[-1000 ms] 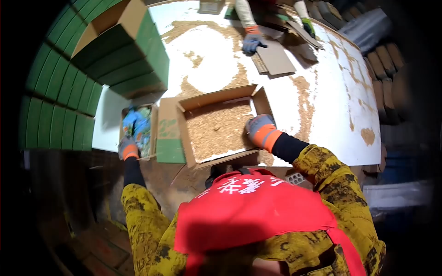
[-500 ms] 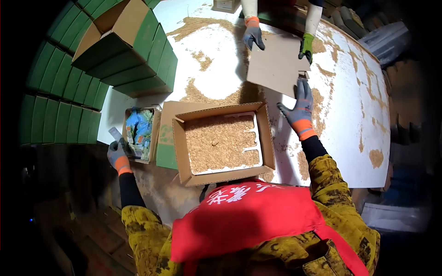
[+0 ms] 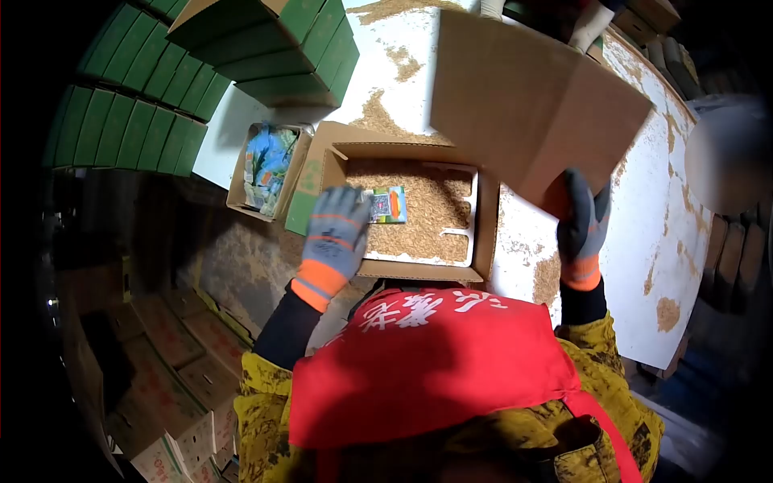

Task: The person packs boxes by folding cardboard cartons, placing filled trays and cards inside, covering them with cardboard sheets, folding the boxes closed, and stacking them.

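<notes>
My left hand [image 3: 332,233], in a grey and orange glove, reaches over the left wall of an open cardboard box [image 3: 485,217]. Its fingers close on the left edge of a small printed packet [image 3: 388,205], which is low over the wood shavings [image 3: 419,237] in the box. Whether the packet touches the shavings I cannot tell. A white cut-out edge [image 3: 473,193] shows around the shavings. My right hand [image 3: 581,221] grips the lower edge of a large brown cardboard sheet [image 3: 531,105], creased and tilted, above the table to the right of the box.
Left of the box stands a small carton [image 3: 238,193] with blue and printed packets. Stacked green boxes [image 3: 129,121] fill the upper left. Shavings are scattered on the white table [image 3: 636,274]. Across it, another person's arm [image 3: 592,24] shows. Flat cartons [image 3: 153,362] lie lower left.
My left hand has moved from beside the small carton to over the box with the packet. My right hand has taken the cardboard sheet from the other person and drawn it nearer.
</notes>
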Demonstrator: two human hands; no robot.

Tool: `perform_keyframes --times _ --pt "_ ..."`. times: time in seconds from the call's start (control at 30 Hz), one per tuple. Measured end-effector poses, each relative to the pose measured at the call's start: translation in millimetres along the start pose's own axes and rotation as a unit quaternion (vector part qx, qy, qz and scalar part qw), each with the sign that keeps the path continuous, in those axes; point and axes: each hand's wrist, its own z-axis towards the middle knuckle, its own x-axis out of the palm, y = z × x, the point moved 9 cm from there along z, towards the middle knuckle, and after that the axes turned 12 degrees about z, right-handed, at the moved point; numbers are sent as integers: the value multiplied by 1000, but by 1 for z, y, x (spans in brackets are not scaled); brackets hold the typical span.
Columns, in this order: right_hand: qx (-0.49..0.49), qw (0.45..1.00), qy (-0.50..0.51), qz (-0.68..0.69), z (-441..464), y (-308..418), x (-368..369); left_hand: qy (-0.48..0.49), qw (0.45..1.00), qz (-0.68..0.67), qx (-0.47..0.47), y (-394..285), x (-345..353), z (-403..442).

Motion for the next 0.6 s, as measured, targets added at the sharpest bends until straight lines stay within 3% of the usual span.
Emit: perform_keyframes --times 0.07,0.1,0.17,0.27,0.3,0.33,0.43,0.5,0.53,0.6 --pt "204 944 -25 257 -21 -4 29 -128 983 -67 -110 30 -31 -7" --pt "241 931 -30 273 -31 -2 44 -168 953 -182 -174 48 -30 -13" --pt "203 957 18 207 -61 -9 85 -236 838 -401 -286 80 -11 -28" --pt "78 990 112 39 -64 24 110 -133 842 -445 -275 68 30 -18" --pt "80 989 120 -14 -62 23 107 -98 840 -458 -273 66 41 -17" --pt "84 986 128 -67 -61 23 101 -63 894 -371 -243 62 41 -15" --pt "164 955 188 -159 -47 20 84 -62 862 -432 -260 71 58 -16" --pt "192 935 181 -236 -30 36 73 -84 868 -421 -251 72 55 -20" --pt "174 942 169 -232 -27 41 75 -94 864 -430 -246 73 62 -22" --pt "-10 966 177 -188 -21 65 108 -91 858 -442 -247 74 65 -24"
